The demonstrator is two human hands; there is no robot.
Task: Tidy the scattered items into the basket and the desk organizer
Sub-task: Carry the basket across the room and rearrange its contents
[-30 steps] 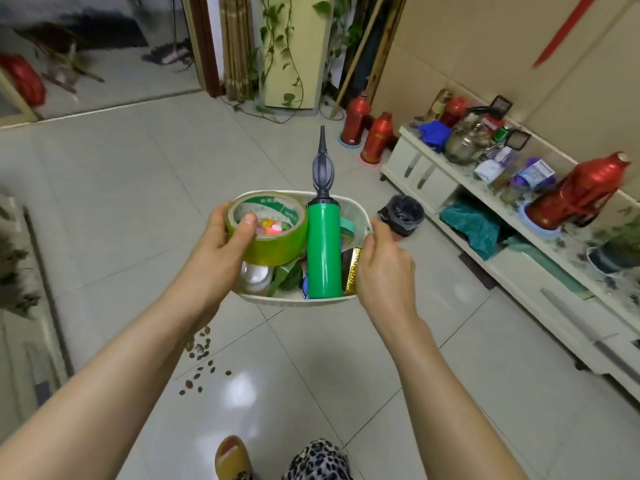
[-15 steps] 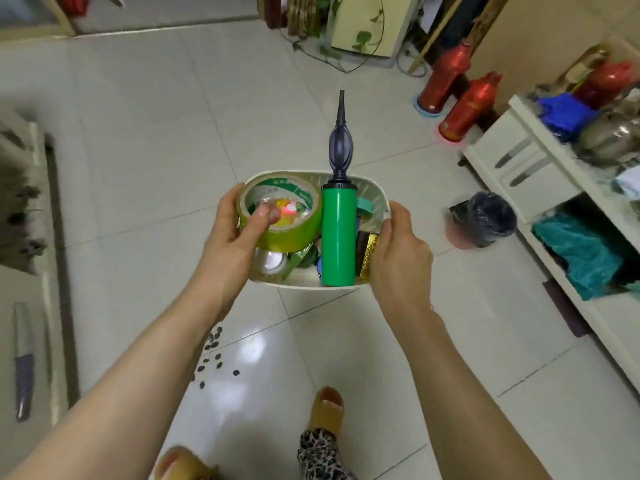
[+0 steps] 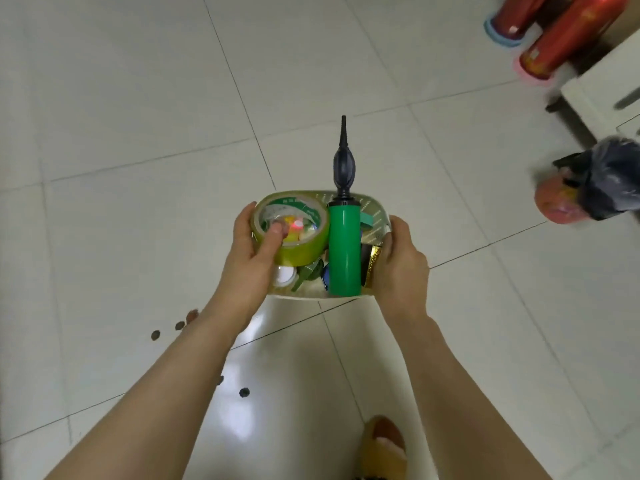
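Over tiled floor (image 3: 138,98), basket (image 3: 375,216) holds pump (image 3: 344,251), tape (image 3: 294,233)

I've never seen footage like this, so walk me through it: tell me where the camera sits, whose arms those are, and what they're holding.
The camera is worn on a person's head and looks down, so the two bare arms are the wearer's own; there is no machine. Both hands carry a pale basket above a tiled floor. The left hand grips the basket's left side, its thumb hooked into a roll of green tape lying on top of the contents. The right hand grips the right side. A green hand pump with a black nozzle lies across the basket and sticks out past the far rim. On the floor are small dark bits, two red flasks, and a bin lined with a dark bag. A slippered foot shows below.
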